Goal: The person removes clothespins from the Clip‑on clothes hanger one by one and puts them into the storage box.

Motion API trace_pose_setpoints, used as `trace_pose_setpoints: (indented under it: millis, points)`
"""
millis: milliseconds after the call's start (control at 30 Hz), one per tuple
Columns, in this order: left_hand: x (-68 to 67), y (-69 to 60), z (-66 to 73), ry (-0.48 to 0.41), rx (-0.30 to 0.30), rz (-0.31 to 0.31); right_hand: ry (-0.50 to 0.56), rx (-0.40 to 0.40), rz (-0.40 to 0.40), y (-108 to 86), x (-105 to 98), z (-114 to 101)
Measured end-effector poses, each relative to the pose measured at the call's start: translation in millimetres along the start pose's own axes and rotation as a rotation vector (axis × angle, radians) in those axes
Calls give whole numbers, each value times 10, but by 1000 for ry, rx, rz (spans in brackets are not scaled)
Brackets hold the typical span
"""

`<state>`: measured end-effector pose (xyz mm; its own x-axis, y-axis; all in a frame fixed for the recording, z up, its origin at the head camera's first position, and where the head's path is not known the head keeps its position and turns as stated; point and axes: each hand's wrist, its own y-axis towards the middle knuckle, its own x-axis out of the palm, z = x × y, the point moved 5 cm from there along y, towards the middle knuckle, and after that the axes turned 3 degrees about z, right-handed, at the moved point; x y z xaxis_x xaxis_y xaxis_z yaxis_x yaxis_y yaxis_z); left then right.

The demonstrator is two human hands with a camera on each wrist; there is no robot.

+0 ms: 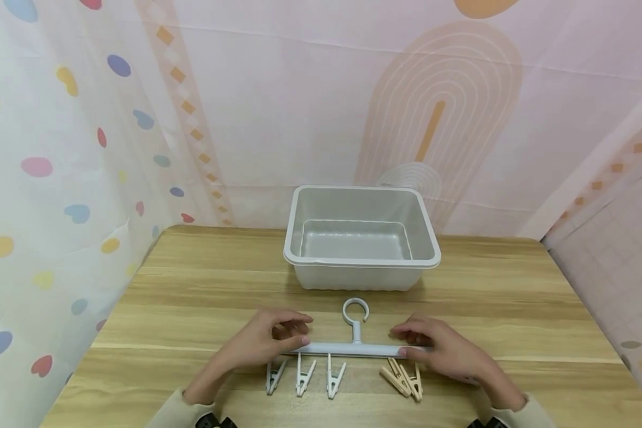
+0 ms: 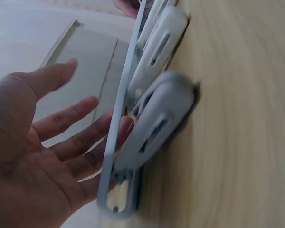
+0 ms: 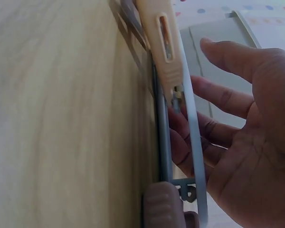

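Head view: both forearms, in pale sleeves point(image 1: 183, 412), come in from the bottom corners and angle inward over the wooden table point(image 1: 192, 297). The left hand point(image 1: 270, 337) and the right hand point(image 1: 438, 346) face each other at opposite ends of a pale blue-grey clip hanger point(image 1: 348, 349), fingers loosely bent and pointing toward the middle. The hanger's bar runs crosswise between them, its hook pointing away from the person. White clips point(image 1: 304, 380) fan out on the near side by the left hand; beige clips point(image 1: 398, 380) sit near the right. A light grey bin point(image 1: 361, 262) stands just beyond the hook.

Left wrist view: the palm is turned up to the camera, thumb raised well clear of the bar, fingers spread and relaxed — no grip. The bar crosses in front of the outer fingers, and the nearest clip lies just beside their tips; whether they touch it, I cannot tell.

Right wrist view: the palm shows again, thumb standing apart, the other fingers gently curved and reaching behind the hanger's frame — nothing is pinched. A beige clip hangs above those fingertips, and a mauve clip point(image 3: 162, 206) sits below, near the bar's end.
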<state>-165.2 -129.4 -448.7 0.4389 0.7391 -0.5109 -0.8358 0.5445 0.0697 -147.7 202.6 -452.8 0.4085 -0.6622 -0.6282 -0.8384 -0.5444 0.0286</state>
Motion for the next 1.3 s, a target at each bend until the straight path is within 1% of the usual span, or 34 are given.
trace_pose_setpoints:
  millis: [133, 233, 367, 500, 633, 733, 900, 1033, 1167, 1267, 1300]
  points:
    - [95, 10, -13, -32, -16, -47, 1, -22, -1, 6, 24, 0]
    - [136, 18, -19, -24, -9, -64, -6, -46, 1, 15, 27, 4]
    - [165, 38, -25, 12, 0, -67, -17, -73, -1, 29, 28, 10]
    - [184, 51, -11, 49, 16, -61, -9, -65, -14, 42, 36, 18]
    - [198, 59, 17, 93, 47, -55, -5, -64, -16, 41, 41, 14]
    - [202, 57, 25, 108, 50, -59, -15, -72, -10, 35, 46, 12]
    - [204, 39, 16, 80, 30, -86, -44, -112, 0, 31, 57, -1]
    - [195, 28, 19, 41, 38, -102, -64, -134, -4, 35, 46, -27]
    - [164, 16, 49, 43, 57, -89, -84, -157, -2, 51, 7, -98]
    - [119, 12, 95, 76, 57, -54, -94, -160, 7, 67, -32, -156]
    - [101, 12, 116, 85, 58, -39, -98, -151, 9, 73, -45, -168]
